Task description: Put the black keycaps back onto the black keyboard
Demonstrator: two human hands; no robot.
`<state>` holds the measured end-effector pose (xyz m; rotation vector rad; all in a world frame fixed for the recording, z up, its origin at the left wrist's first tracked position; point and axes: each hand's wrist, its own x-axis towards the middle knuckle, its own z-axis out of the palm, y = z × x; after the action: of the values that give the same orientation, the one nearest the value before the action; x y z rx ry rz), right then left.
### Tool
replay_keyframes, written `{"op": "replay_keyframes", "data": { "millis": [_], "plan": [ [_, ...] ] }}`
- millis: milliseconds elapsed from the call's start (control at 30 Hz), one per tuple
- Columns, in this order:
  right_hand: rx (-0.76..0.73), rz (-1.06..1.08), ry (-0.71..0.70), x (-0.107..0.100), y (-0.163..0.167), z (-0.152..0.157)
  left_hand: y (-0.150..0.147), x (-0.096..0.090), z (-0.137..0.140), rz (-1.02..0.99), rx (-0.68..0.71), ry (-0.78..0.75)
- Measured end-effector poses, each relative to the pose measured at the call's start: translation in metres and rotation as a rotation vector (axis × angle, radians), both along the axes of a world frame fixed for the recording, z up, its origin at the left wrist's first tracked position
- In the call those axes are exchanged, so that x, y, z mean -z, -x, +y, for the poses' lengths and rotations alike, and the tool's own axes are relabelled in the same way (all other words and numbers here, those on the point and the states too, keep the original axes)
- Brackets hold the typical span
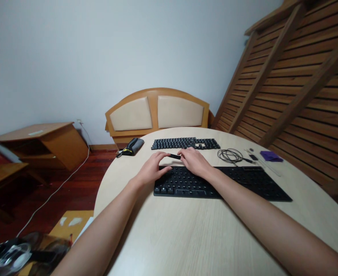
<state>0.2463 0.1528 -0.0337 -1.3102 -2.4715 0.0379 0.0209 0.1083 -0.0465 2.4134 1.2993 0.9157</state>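
Note:
Over the back edge of a black keyboard (pixel 232 180), my two hands are raised with a slim black bar-shaped piece (pixel 174 156) between them. My left hand (pixel 153 167) has its index fingertip at the left end of the piece, its thumb lower, over the keyboard. Curled fingers of my right hand (pixel 194 161) close on the right end. Whether the piece is a long keycap cannot be made out. Most of the keyboard shows bare key posts; a few caps (pixel 163 189) sit at its front left corner. My right forearm hides part of its middle.
Loose black keycaps (pixel 174 143) lie in rows at the back of the round table (pixel 169 234). A coiled cable (pixel 230 155) and a purple cloth (pixel 271 156) lie to the right. A black-and-grey object (pixel 133 147) is at the back left. Wooden slats (pixel 295 84) lean on the right.

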Motion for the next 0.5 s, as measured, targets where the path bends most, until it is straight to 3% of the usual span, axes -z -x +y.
{"op": "replay_keyframes", "data": {
  "millis": [100,167,333,500],
  "plan": [
    [-0.106,0.130,0.008,0.001,-0.019,-0.029,-0.013,-0.004,-0.005,0.105,0.092,-0.165],
    [-0.167,0.267,0.035,0.006,-0.031,-0.050,-0.022,-0.007,-0.010,0.177,0.130,-0.188],
    [-0.135,0.455,0.075,0.010,-0.059,-0.088,-0.043,-0.010,-0.024,0.275,0.128,-0.135],
    [-0.189,0.465,0.045,0.000,-0.081,-0.092,-0.053,-0.010,-0.031,0.157,0.091,-0.036]
  ]
}}
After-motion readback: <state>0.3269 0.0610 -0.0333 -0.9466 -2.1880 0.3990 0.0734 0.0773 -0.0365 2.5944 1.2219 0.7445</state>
